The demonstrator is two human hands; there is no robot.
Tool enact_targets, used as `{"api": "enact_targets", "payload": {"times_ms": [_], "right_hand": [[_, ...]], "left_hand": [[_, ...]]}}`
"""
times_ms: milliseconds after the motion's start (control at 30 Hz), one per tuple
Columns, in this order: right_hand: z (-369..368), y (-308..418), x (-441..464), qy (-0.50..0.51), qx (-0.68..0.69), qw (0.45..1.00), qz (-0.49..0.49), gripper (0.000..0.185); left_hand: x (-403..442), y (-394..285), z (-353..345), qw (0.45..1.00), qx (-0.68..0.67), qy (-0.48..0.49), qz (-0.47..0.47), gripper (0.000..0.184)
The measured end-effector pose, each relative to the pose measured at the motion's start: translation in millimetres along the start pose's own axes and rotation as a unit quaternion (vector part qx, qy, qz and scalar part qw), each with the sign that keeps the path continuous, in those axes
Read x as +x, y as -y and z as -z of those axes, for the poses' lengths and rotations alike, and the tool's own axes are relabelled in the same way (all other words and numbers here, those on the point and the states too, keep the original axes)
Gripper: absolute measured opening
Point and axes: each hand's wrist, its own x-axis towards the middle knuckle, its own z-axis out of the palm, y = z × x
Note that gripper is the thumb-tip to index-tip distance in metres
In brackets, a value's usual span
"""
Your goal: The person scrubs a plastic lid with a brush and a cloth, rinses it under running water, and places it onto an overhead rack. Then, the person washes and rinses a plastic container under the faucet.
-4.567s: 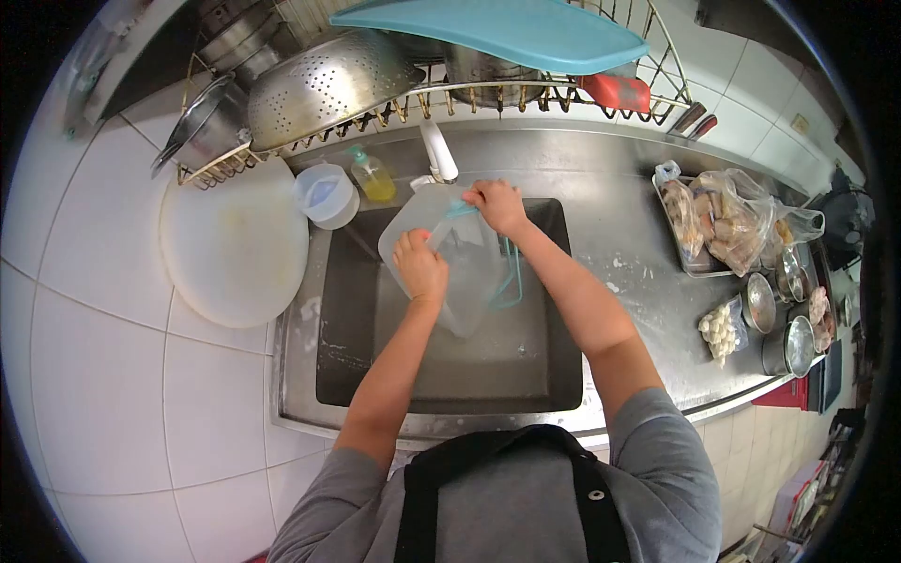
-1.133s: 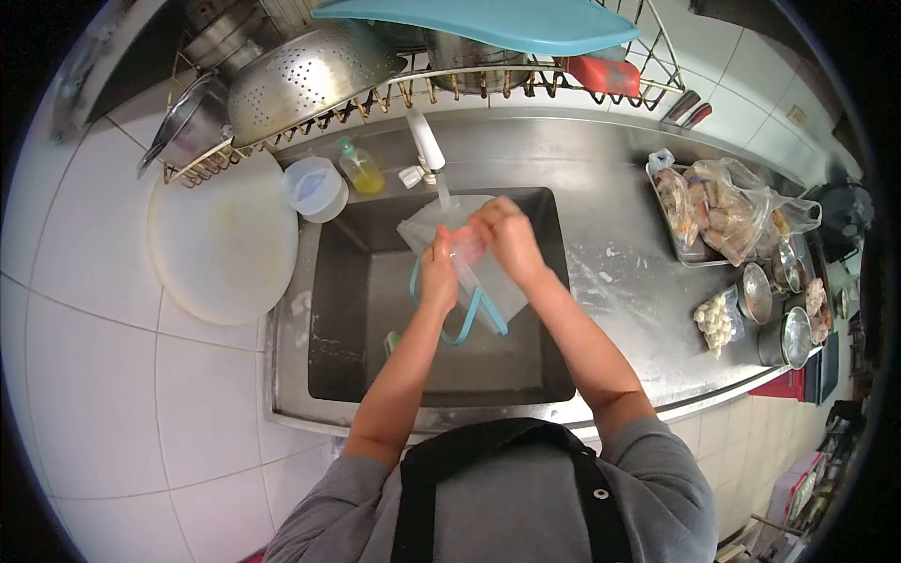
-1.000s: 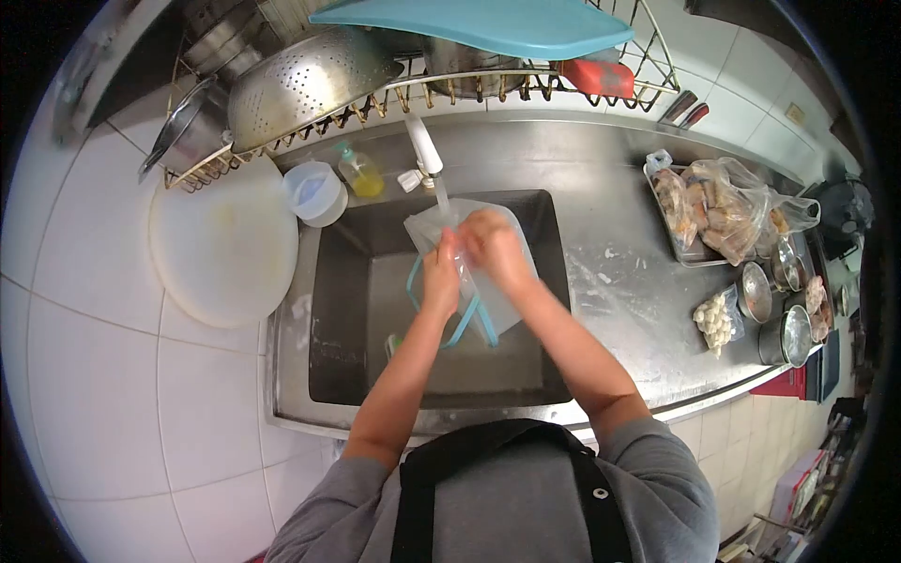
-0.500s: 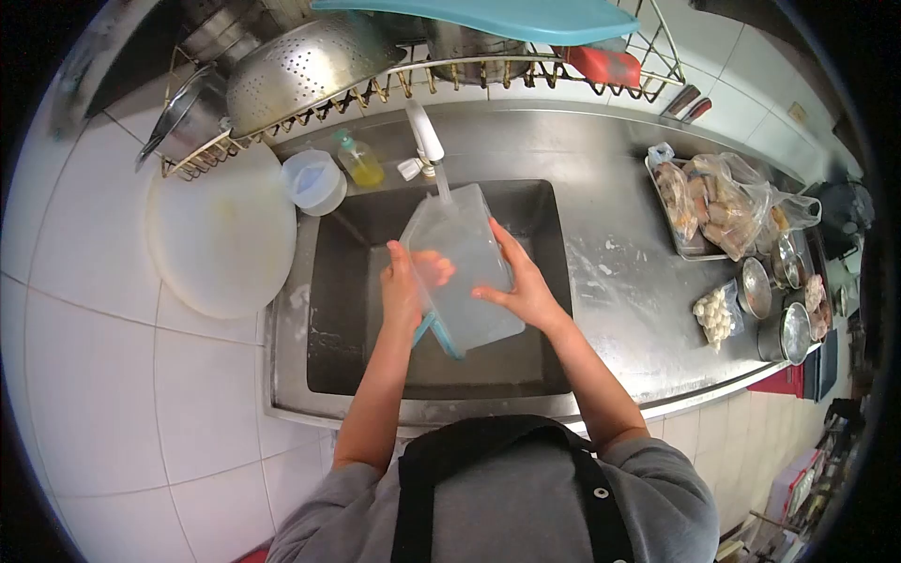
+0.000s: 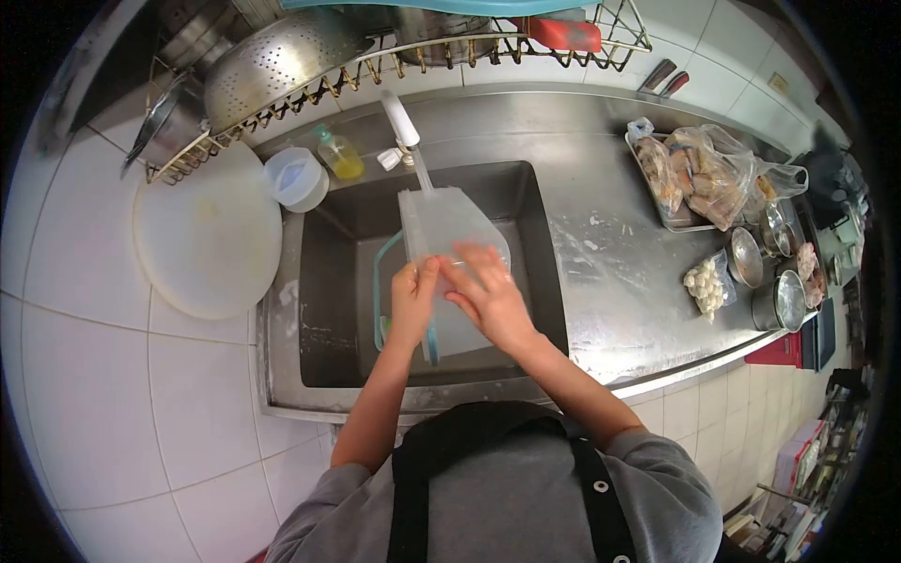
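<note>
A translucent plastic container is tilted over the sink, under water running from the white faucet. My left hand is closed on its near left edge. My right hand is over the container's face with fingers apart, close to my left fingers; its fingertips are blurred, and whether they touch the plastic I cannot tell. A teal-rimmed piece, perhaps a lid, shows to the left of the container, partly hidden behind it and my left hand.
Left of the sink are a round white board, a white tub and a soap bottle. On the right counter are a tray of bagged food, a bag of white pieces and metal bowls. A wire rack hangs above.
My right hand has left the container's right edge and moved left across its face, near my left hand. The container has turned, and more of the teal-rimmed piece shows. The view has shifted slightly.
</note>
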Motion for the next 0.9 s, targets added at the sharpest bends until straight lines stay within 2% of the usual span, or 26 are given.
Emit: {"api": "enact_targets", "payload": {"times_ms": [67, 167, 300, 367, 400, 467, 567, 667, 700, 800, 900], "right_hand": [[-12.4, -2.2, 9.5, -0.022, 0.08, 0.996, 0.02, 0.033], [-12.0, -27.6, 41.3, 0.099, 0.169, 0.971, -0.135, 0.016], [-31.6, -18.2, 51.8, 0.011, 0.152, 0.988, -0.021, 0.009], [-36.8, -2.1, 47.0, -0.014, 0.176, 0.984, 0.036, 0.007], [-45.8, -6.9, 48.5, -0.015, 0.182, 0.983, 0.034, 0.008], [-74.2, -31.9, 57.9, -0.016, 0.191, 0.981, 0.031, 0.01], [-96.7, -70.6, 101.8, -0.033, 0.19, 0.981, -0.015, 0.007], [-105.8, -107.0, 130.5, 0.11, 0.29, 0.93, -0.197, 0.004], [-110.7, -109.1, 131.4, 0.078, 0.282, 0.944, -0.155, 0.006], [-122.1, -98.0, 127.4, -0.018, 0.213, 0.977, 0.005, 0.009], [-127.3, -106.8, 138.6, -0.027, 0.205, 0.978, -0.015, 0.009]], "left_hand": [[-7.2, 0.2, 6.4, 0.998, -0.015, 0.011, 0.06, 0.04], [-10.0, -9.2, 9.9, 0.991, -0.037, 0.008, 0.128, 0.046], [11.6, -12.8, 8.1, 0.986, 0.009, -0.029, 0.161, 0.056], [33.2, 0.1, 11.6, 0.989, 0.049, -0.06, 0.13, 0.06], [43.5, 9.3, 13.6, 0.988, 0.071, -0.075, 0.115, 0.062], [65.1, 26.8, 10.6, 0.985, 0.01, -0.083, 0.152, 0.062], [89.4, 41.5, 8.6, 0.979, -0.029, -0.046, 0.199, 0.063], [111.4, 36.1, 9.7, 0.972, 0.019, -0.007, 0.235, 0.062], [120.7, 34.0, 10.9, 0.969, 0.044, 0.0, 0.244, 0.061], [154.5, 69.4, 12.1, 0.976, 0.094, -0.034, 0.191, 0.063], [169.6, 76.5, 7.0, 0.97, 0.045, -0.048, 0.233, 0.062]]}}
